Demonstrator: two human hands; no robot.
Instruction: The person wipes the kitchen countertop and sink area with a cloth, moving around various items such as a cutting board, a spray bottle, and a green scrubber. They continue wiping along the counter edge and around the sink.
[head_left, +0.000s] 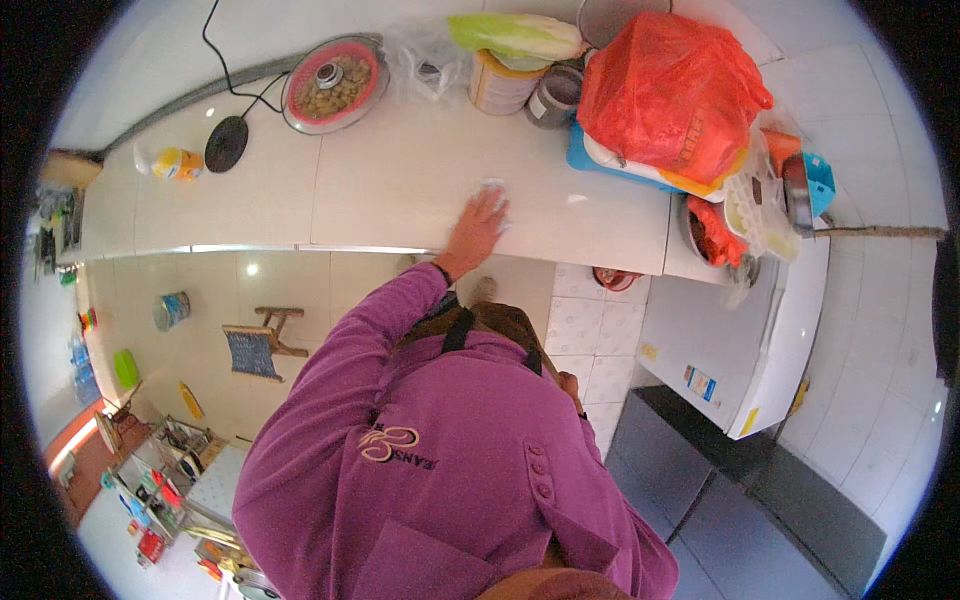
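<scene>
My left hand (480, 225) lies palm down on the light tiled counter (405, 172), over a thin white cloth or tissue (493, 182) whose edges show past the fingers. My right hand (570, 386) is low beside my body at the right, partly hidden by the purple sleeve and front of my top; whether it holds anything cannot be seen. Left of my left hand, near the wall, stand a round red-rimmed dish with a clear lid (334, 82) and a dark oval pad (226, 144) with a cord.
Along the wall are a plastic bag (427, 67), a leafy cabbage (517, 36) on a tub (506, 86), a dark jar (555, 97) and a red plastic bag (671, 97). A yellow bottle (178, 163) stands left. A small stool (255, 351) and white appliance (712, 330) are below counter level.
</scene>
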